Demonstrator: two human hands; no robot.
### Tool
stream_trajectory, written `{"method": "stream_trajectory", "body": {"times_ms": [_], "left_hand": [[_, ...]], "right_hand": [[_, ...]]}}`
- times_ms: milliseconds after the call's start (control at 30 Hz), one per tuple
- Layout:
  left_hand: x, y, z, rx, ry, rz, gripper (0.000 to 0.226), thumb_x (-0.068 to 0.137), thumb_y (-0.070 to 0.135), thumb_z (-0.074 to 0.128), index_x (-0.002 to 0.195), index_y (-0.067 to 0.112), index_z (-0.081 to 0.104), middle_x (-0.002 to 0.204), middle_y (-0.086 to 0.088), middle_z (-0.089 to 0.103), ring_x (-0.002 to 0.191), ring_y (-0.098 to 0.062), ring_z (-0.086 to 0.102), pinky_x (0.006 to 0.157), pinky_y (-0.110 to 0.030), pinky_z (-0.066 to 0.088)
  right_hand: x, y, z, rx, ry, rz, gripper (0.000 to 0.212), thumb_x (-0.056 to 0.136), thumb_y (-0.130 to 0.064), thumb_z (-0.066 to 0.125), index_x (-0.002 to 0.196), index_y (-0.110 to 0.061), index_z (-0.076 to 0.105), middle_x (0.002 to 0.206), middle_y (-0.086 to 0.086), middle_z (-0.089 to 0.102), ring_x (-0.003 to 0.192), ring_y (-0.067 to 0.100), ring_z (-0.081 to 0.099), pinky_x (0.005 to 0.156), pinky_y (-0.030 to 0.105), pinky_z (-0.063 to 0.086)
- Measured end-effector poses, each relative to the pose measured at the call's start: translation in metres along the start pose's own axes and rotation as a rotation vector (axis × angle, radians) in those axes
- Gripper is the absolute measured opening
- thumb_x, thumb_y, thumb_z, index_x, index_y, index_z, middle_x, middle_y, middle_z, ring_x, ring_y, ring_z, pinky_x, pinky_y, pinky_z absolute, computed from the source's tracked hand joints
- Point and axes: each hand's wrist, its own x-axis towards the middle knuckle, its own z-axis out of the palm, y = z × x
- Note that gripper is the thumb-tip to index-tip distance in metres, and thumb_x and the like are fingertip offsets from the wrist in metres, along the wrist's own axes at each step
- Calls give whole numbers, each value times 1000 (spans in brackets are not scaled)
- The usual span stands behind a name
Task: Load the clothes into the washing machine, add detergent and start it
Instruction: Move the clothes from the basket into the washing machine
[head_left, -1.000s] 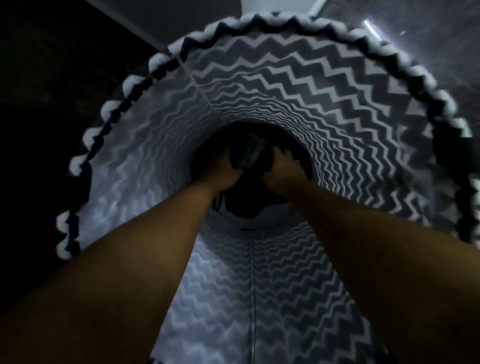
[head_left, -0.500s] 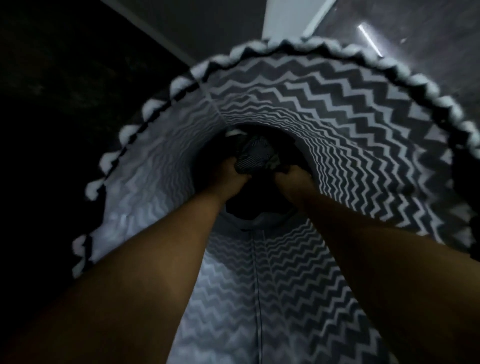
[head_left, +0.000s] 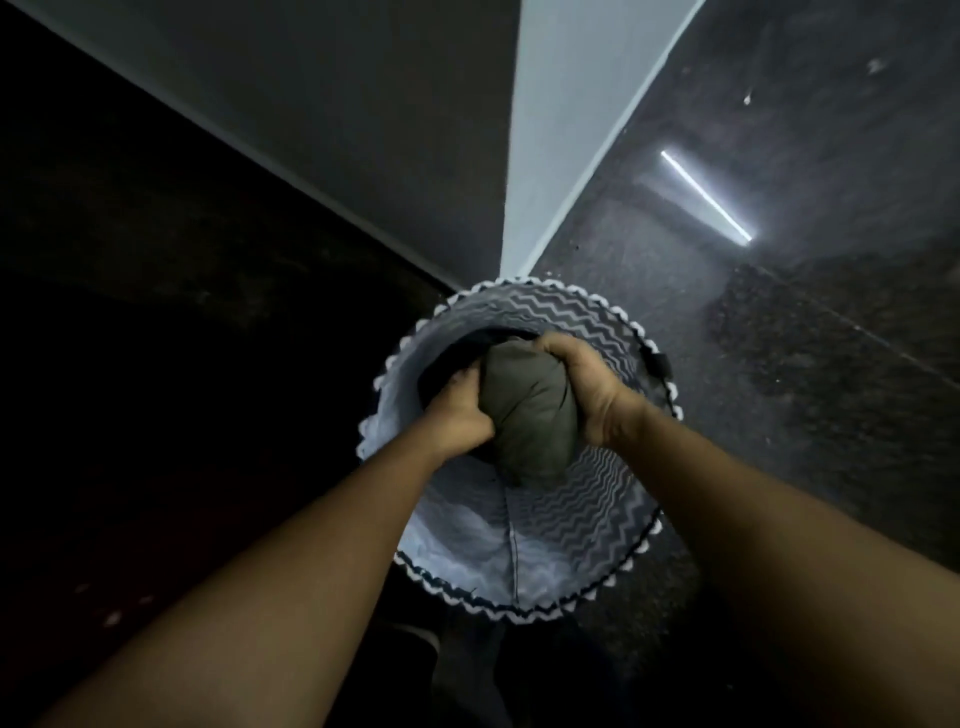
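Observation:
A round laundry basket (head_left: 587, 525) with a grey-and-white zigzag lining and a scalloped rim stands on the floor below me. A bunched olive-grey bundle of clothes (head_left: 530, 410) is raised above the basket's mouth. My left hand (head_left: 460, 410) grips the bundle's left side. My right hand (head_left: 582, 387) clasps its top and right side. A darker garment (head_left: 457, 353) shows behind the bundle inside the basket. No washing machine or detergent is in view.
A dark speckled floor (head_left: 779, 364) reflects a strip light at the right. A pale wall corner (head_left: 561, 130) rises just behind the basket. The left side is very dark.
Both hands were deep at the basket's bottom gripping the clothes. They have now come up with the bundle to the rim, and my head has risen well away from the basket.

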Motion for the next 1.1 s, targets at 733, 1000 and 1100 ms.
{"method": "stream_trajectory", "body": {"times_ms": [733, 1000, 1100], "left_hand": [[-438, 208, -164, -688, 195, 468, 33, 67, -4, 56, 96, 10, 58, 87, -10, 60, 82, -19, 58, 68, -26, 47], [-562, 174, -249, -739, 624, 647, 15, 97, 14, 62, 111, 9, 64, 103, -8, 70, 94, -18, 65, 86, -29, 51], [-608, 139, -277, -774, 804, 643, 23, 100, 20, 59, 116, 6, 68, 106, -9, 74, 93, -18, 69, 85, -29, 54]], "right_hand": [[-356, -106, 102, -846, -46, -652, 58, 81, 10, 50, 128, -22, 60, 114, 4, 69, 97, 15, 66, 77, 26, 57], [-425, -147, 240, -768, -271, -813, 17, 96, -4, 53, 101, -2, 70, 76, 11, 70, 63, 22, 61, 54, 28, 47], [-447, -157, 297, -779, -288, -910, 15, 95, -14, 59, 95, 0, 65, 84, 14, 73, 73, 27, 67, 62, 36, 54]]}}
